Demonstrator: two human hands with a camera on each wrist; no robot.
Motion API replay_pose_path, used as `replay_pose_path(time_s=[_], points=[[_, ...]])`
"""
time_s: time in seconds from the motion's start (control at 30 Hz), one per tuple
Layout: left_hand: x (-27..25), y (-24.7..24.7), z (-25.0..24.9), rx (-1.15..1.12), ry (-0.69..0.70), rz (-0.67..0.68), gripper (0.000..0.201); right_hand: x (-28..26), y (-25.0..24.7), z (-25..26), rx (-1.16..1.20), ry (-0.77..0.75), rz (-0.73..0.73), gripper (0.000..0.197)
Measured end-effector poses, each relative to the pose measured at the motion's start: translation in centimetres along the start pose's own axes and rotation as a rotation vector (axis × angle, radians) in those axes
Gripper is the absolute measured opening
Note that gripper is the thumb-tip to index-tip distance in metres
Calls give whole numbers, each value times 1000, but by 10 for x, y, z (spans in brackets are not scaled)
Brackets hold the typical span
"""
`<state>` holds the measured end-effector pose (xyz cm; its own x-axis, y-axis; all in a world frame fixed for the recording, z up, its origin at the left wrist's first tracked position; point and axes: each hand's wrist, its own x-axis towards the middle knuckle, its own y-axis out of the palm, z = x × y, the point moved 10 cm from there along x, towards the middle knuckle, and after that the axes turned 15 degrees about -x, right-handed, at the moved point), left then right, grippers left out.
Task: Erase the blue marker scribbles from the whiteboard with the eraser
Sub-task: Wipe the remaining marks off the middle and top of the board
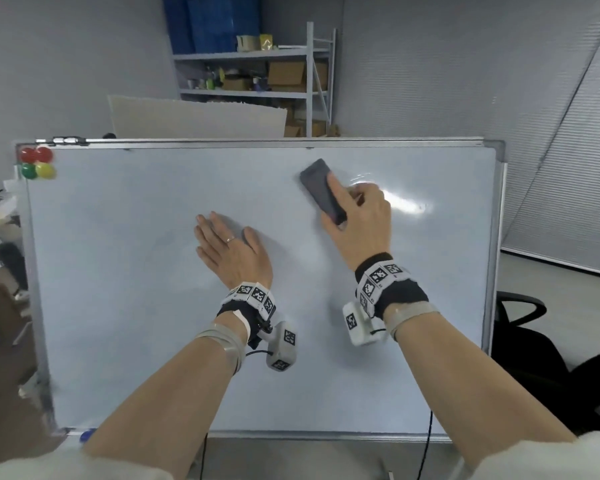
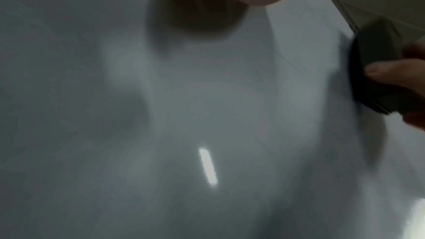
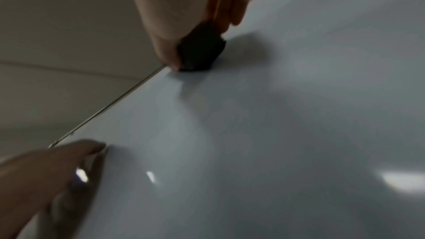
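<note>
The whiteboard [image 1: 153, 306] with its silver frame fills the head view, tilted back, and I see no blue marks on it. My right hand [image 1: 357, 216] grips a dark oblong eraser [image 1: 321, 188] and presses it against the board's upper right area. The eraser [image 3: 200, 50] shows under my thumb in the right wrist view, and the eraser [image 2: 377, 68] sits at the right edge of the left wrist view. My left hand [image 1: 229, 251] lies flat on the middle of the board, fingers straight. The left hand [image 3: 46, 175] also appears at the lower left of the right wrist view.
Red, green and yellow magnets [image 1: 37, 164] cluster in the board's top left corner. A blue marker cap [image 1: 87, 435] lies on the bottom ledge at the left. A metal shelf [image 1: 257, 74] with boxes stands behind. A black chair [image 1: 530, 341] is at the right.
</note>
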<state>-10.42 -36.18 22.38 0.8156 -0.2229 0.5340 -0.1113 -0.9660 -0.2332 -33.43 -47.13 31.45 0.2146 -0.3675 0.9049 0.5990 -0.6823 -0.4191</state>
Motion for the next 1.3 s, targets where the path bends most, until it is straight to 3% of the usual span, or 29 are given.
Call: replay_pose_path(time_s=[0.03, 0.13, 0.17, 0.27, 0.3, 0.33, 0.47, 0.53, 0.63, 0.73, 0.77, 0.83, 0.97, 1.03, 1.2, 1.3], points=[[2, -2, 1, -4, -3, -4, 66, 1, 3, 7, -25, -32, 8, 64], [9, -8, 6, -8, -7, -15, 66, 1, 4, -16, 76, 291, -64, 63], [12, -11, 8, -5, -16, -20, 66, 2, 7, -8, 95, 274, -48, 64], [19, -17, 17, -9, -44, -15, 65, 1, 22, 54, 70, -87, 92, 64], [21, -18, 19, -16, -41, -8, 64, 1, 23, 61, 63, -115, 99, 63], [23, -19, 20, -24, -38, 0, 64, 3, 22, 55, 63, -67, 86, 62], [28, -26, 30, -48, -58, 14, 65, 4, 7, -22, 74, 428, -83, 63], [30, -28, 36, -40, -67, 22, 66, 1, 7, -31, 50, 483, -101, 63], [34, -26, 42, -33, -74, 39, 66, -10, 21, 7, 140, 318, -46, 61], [33, -22, 42, -30, -55, 49, 65, -43, 48, 91, 116, -152, 190, 60], [33, -21, 43, -36, -52, 49, 64, -55, 54, 106, 90, -245, 243, 59], [31, -19, 49, -61, -58, 50, 63, -60, 55, 98, 64, -207, 254, 59], [31, -21, 63, -61, -43, 50, 63, -49, 29, 14, 19, 277, 76, 64], [32, -25, 68, -56, -45, 41, 64, -53, 24, 2, 17, 356, 57, 66], [28, -32, 71, -44, -2, 39, 65, -72, 33, 62, 53, 222, 105, 64], [29, -39, 81, -17, -5, 47, 66, -95, 49, 115, 98, -45, 206, 69]])
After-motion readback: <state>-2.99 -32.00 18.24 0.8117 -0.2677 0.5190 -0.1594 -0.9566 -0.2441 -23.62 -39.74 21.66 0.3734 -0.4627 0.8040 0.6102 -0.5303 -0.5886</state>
